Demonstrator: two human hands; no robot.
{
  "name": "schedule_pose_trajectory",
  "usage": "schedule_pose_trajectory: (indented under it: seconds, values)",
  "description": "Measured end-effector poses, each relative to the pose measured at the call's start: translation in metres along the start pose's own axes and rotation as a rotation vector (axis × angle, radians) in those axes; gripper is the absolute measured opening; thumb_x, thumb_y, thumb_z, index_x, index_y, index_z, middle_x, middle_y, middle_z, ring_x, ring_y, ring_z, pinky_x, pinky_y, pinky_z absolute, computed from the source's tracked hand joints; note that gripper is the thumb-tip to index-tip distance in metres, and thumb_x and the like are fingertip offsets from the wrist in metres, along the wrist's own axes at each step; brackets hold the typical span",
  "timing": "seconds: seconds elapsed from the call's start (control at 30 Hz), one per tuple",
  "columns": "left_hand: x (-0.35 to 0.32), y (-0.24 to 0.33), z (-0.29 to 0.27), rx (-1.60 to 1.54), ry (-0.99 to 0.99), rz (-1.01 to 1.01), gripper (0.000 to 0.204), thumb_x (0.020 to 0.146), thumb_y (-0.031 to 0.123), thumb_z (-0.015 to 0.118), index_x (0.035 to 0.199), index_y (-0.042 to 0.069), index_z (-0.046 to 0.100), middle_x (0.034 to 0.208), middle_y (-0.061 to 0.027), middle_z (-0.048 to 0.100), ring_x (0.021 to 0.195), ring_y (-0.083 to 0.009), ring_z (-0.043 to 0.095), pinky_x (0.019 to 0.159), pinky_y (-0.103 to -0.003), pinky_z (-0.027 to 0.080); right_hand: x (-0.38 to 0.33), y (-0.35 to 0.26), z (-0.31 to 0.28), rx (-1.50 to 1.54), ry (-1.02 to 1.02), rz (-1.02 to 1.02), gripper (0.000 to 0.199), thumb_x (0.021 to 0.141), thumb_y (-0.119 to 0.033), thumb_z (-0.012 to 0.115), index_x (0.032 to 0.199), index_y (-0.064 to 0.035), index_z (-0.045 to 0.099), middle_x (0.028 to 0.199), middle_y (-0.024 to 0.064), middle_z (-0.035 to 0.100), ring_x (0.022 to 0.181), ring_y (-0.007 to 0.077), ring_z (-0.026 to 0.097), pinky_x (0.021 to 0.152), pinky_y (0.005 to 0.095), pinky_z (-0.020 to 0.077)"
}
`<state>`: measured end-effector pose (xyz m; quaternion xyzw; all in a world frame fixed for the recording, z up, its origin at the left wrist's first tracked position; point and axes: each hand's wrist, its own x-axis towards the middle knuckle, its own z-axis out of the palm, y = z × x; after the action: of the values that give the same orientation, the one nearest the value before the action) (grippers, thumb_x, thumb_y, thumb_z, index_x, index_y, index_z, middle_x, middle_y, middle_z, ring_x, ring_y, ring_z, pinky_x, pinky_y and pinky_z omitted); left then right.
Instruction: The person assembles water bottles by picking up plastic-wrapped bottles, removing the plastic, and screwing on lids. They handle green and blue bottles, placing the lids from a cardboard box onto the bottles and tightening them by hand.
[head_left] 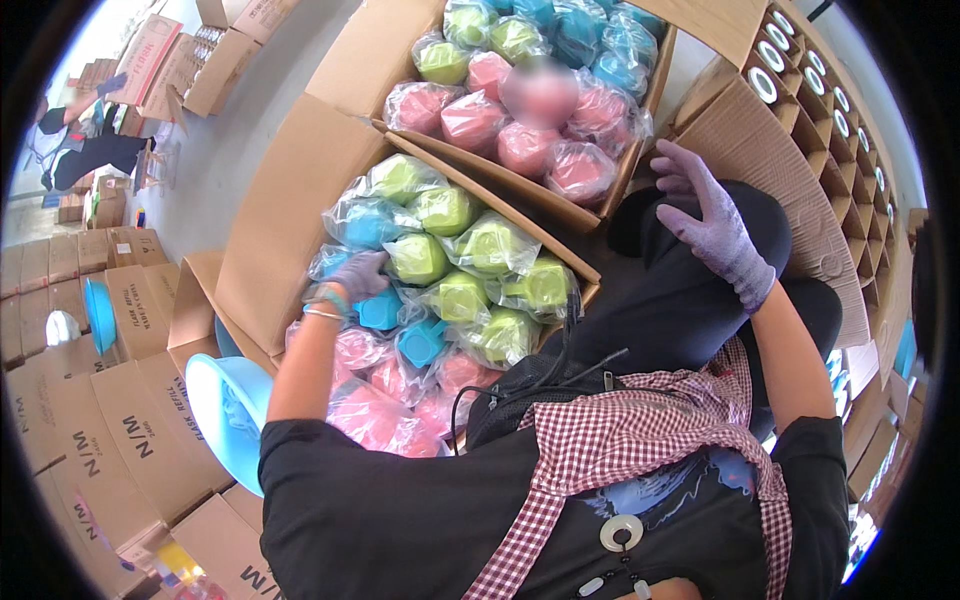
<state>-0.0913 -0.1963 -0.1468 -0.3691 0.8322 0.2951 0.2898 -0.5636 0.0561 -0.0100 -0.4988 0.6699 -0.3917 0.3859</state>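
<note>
My left hand (352,280), in a grey glove, is down in the near cardboard box (300,180). Its fingers are bent over a blue plastic cup (376,309), with the fingertips partly hidden. Around it lie several green cups (418,258) in clear bags, another blue cup (421,343) with a handle, and pink cups (385,415) toward the box's near end. My right hand (712,215), also gloved, hangs in the air over my right leg, its fingers spread and nothing in them.
A second open box (470,150) beyond holds bagged pink, green and blue cups. At right stands a divided carton (815,150) with white-rimmed cylinders. A light blue basin (225,420) sits at left beside stacked cartons (140,420). Another person (95,150) works at far left.
</note>
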Motion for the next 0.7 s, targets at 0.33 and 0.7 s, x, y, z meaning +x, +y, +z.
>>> schedule_pose_trajectory:
  seconds: [0.33,0.7]
  values:
    - [0.069,-0.011,0.015,0.235,-0.345,0.054,0.064,0.078,0.018,0.077,0.138,0.008,0.059,0.135,-0.0134,0.063,0.121,-0.0268,0.062,0.106,-0.037,0.048,-0.003,0.03,-0.002,-0.189,-0.004,-0.238,0.054,0.09,-0.018,0.069,0.142,-0.0096,0.055,0.122,0.0145,0.062,0.114,0.029,0.061,0.103,0.0385,0.0487]
    - [-0.06,0.011,-0.087,-0.897,-0.063,-0.063,0.07,0.073,-0.002,0.084,0.138,0.004,0.058,0.131,-0.0077,0.064,0.118,-0.0195,0.061,0.104,-0.032,0.049,-0.033,0.044,-0.023,-0.244,-0.017,-0.271,0.045,0.091,-0.014,0.069,0.135,-0.0059,0.059,0.114,0.0155,0.063,0.111,0.0292,0.063,0.099,0.0386,0.0505]
